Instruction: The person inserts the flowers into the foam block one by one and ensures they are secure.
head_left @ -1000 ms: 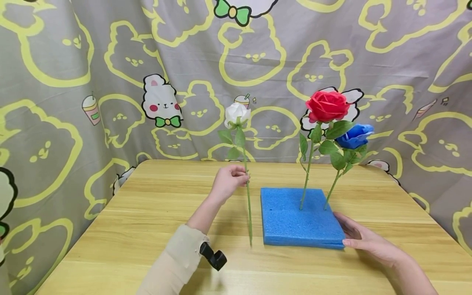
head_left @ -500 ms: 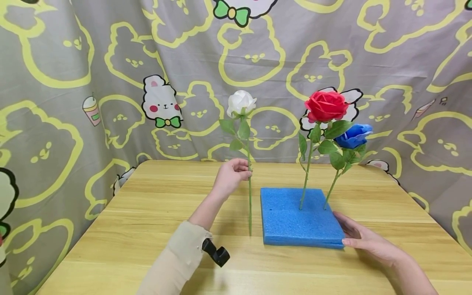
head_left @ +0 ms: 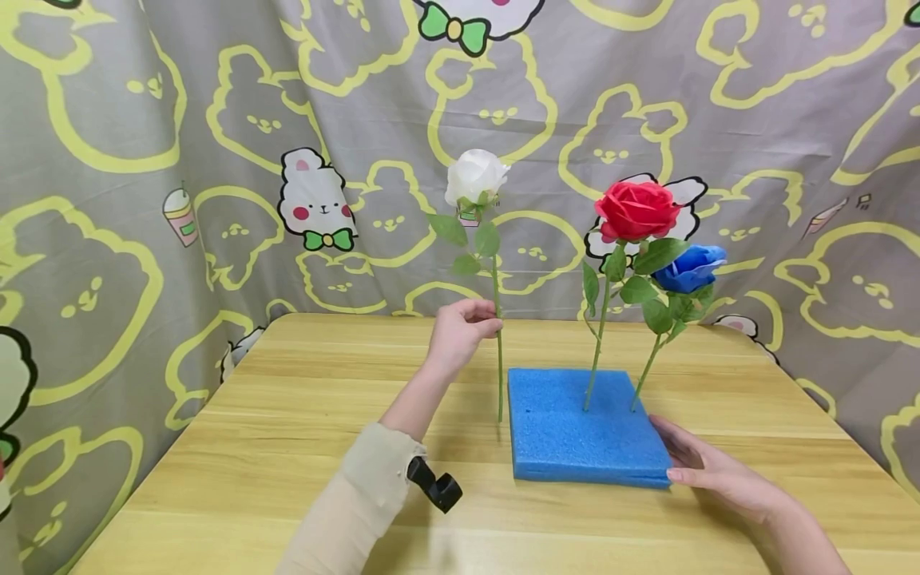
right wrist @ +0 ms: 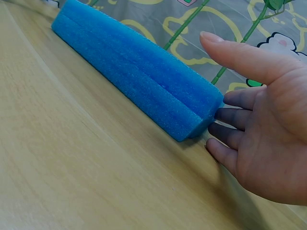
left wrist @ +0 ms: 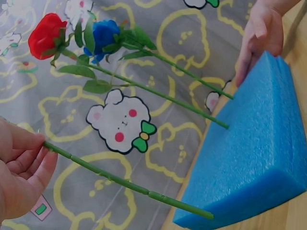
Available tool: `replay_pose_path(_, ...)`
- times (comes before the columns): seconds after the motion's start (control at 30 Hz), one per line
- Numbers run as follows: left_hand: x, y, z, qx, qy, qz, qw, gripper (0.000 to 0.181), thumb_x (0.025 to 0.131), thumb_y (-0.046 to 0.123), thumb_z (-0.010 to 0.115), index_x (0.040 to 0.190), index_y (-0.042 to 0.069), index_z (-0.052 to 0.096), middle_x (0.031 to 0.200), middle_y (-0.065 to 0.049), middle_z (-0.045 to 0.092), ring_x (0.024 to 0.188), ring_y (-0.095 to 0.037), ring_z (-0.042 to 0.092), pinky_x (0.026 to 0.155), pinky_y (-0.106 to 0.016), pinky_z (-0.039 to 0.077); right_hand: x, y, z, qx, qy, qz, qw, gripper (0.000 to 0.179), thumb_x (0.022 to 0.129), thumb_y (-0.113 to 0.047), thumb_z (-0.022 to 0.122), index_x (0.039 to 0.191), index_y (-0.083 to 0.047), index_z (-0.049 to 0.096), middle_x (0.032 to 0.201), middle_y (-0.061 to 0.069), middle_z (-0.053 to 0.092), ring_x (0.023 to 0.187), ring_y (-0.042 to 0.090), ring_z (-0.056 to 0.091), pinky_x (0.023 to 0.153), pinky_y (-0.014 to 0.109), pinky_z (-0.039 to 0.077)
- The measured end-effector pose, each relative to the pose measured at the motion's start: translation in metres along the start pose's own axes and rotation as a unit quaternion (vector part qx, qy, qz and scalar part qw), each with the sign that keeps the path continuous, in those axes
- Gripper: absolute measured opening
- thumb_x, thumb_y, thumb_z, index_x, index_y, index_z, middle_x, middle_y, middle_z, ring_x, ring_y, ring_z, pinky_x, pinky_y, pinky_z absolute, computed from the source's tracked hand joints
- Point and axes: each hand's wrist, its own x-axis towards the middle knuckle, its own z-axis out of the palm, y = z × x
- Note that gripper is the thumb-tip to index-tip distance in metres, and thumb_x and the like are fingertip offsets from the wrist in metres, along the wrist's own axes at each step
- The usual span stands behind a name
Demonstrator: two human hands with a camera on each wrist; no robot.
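My left hand [head_left: 463, 331] pinches the green stem of a white rose [head_left: 477, 177] and holds it upright, just left of a blue foam block [head_left: 575, 443]. The stem's lower tip hangs above the table; the left wrist view shows the bare stem [left wrist: 129, 184] but not the bloom. A red rose [head_left: 637, 210] and a blue rose [head_left: 690, 268] stand in the foam, both leaning right. At the block's right side rests my right hand [head_left: 726, 475]. In the right wrist view its fingertips [right wrist: 221, 115] touch the foam's end while the thumb stays apart.
The block lies on a wooden table [head_left: 302, 447]. A grey curtain [head_left: 388, 96] with yellow bear outlines hangs behind and at both sides. A black camera mount [head_left: 434, 485] sticks out from my left sleeve.
My left hand has risen and moved right with the white rose, lifting the stem's tip higher and closer to the foam. The right hand and the block have stayed in place.
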Motion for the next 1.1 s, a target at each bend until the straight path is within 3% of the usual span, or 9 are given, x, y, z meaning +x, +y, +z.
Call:
replay_pose_path(0.27,0.005,0.006,0.013,-0.019,-0.001,0.018,0.9997,0.02,0.08,-0.006,0.066,0.099,-0.011,0.064,0.089,-0.019,0.065,0.075,-0.017,0.063,0.073,-0.032,0.055,0.0,0.0,0.001,0.005,0.0,0.002,1.0,0.07,0.095,0.001,0.043,0.14,0.014,-0.009,0.139,-0.019,0.021,0.123,-0.012,0.028,0.096,0.007,0.026)
replay_pose_path(0.33,0.005,0.006,0.016,-0.023,-0.003,0.022,0.9995,0.019,0.08,-0.007,0.066,0.099,-0.011,0.064,0.089,-0.02,0.065,0.075,-0.017,0.063,0.073,-0.032,0.055,0.0,-0.001,0.001,0.004,0.001,0.002,1.0,0.069,0.095,0.001,0.043,0.14,0.014,-0.008,0.143,-0.012,0.016,0.123,-0.012,0.028,0.096,0.007,0.027)
replay_pose_path(0.43,0.006,0.006,0.02,-0.025,-0.009,0.028,0.9993,0.019,0.08,-0.007,0.065,0.099,-0.012,0.064,0.089,-0.02,0.065,0.075,-0.017,0.063,0.071,-0.03,0.055,0.0,-0.001,0.001,0.0,0.002,0.003,1.0,0.069,0.095,0.001,0.043,0.14,0.014,-0.008,0.151,0.01,0.003,0.123,-0.012,0.028,0.096,0.008,0.027)
replay_pose_path(0.5,0.006,0.005,0.023,-0.028,-0.013,0.03,0.9991,0.018,0.081,-0.008,0.065,0.098,-0.012,0.064,0.089,-0.02,0.065,0.075,-0.017,0.063,0.07,-0.029,0.055,0.0,0.0,0.001,-0.004,0.004,0.003,1.0,0.069,0.095,0.001,0.043,0.14,0.015,-0.008,0.148,0.025,-0.007,0.123,-0.012,0.028,0.096,0.008,0.027)
replay_pose_path(0.57,0.006,0.004,0.026,-0.031,-0.015,0.033,0.9989,0.018,0.081,-0.008,0.065,0.098,-0.012,0.064,0.089,-0.02,0.065,0.075,-0.016,0.063,0.07,-0.028,0.055,0.0,0.0,0.001,-0.006,0.005,0.005,1.0,0.069,0.094,0.001,0.043,0.139,0.015,-0.007,0.145,0.031,-0.012,0.123,-0.013,0.028,0.096,0.007,0.027)
replay_pose_path(0.7,0.005,0.002,0.03,-0.03,-0.019,0.037,0.9987,0.017,0.081,-0.007,0.066,0.097,-0.011,0.065,0.087,-0.019,0.065,0.073,-0.015,0.062,0.07,-0.028,0.055,0.0,0.0,0.0,-0.007,0.007,0.005,0.9999,0.07,0.094,0.001,0.044,0.139,0.015,-0.007,0.149,0.009,0.007,0.123,-0.012,0.028,0.096,0.007,0.026)
replay_pose_path(0.83,0.005,-0.001,0.032,-0.027,-0.024,0.045,0.9984,0.016,0.081,-0.006,0.066,0.096,-0.011,0.066,0.086,-0.019,0.065,0.072,-0.015,0.062,0.07,-0.029,0.055,0.0,0.002,-0.001,-0.002,0.003,0.0,1.0,0.07,0.094,0.001,0.044,0.139,0.016,-0.007,0.139,-0.015,0.021,0.123,-0.012,0.028,0.097,0.007,0.026)
replay_pose_path(1.0,0.003,0.0,0.035,-0.027,-0.029,0.04,0.9984,0.018,0.082,-0.006,0.065,0.098,-0.013,0.064,0.09,-0.022,0.065,0.077,-0.023,0.063,0.074,-0.036,0.055,0.0,0.003,-0.001,0.001,0.001,-0.006,1.0,0.07,0.094,0.002,0.044,0.139,0.016,-0.008,0.137,-0.023,0.025,0.124,-0.012,0.027,0.097,0.007,0.025)
replay_pose_path(1.1,0.005,-0.005,0.037,-0.026,-0.03,0.043,0.9983,0.018,0.081,-0.005,0.066,0.098,-0.012,0.065,0.089,-0.021,0.065,0.075,-0.021,0.063,0.074,-0.037,0.055,-0.001,0.002,-0.001,0.0,0.002,-0.005,1.0,0.069,0.094,0.002,0.043,0.139,0.016,-0.008,0.137,-0.022,0.024,0.123,-0.013,0.027,0.097,0.007,0.025)
